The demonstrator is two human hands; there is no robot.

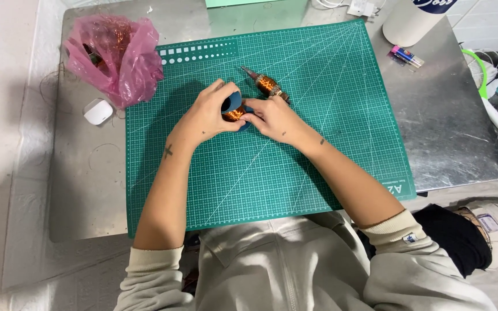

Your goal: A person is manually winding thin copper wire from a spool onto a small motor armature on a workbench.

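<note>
Copper coil [234, 113] between left hand [210, 109] and right hand [272, 118], mid-mat [318, 173].

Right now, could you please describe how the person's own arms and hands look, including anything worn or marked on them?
Both hands are bare, without gloves or rings that show. The left hand has a small dark cross-shaped tattoo on the forearm near the wrist and tiny dark marks on its back. The right hand has small dark marks near the wrist. Cream sweatshirt sleeves with ribbed cuffs are pushed up towards the elbows.

my left hand [210, 112] and right hand [275, 118] meet close together, fingers curled inward, forearms bare and angled in
</note>
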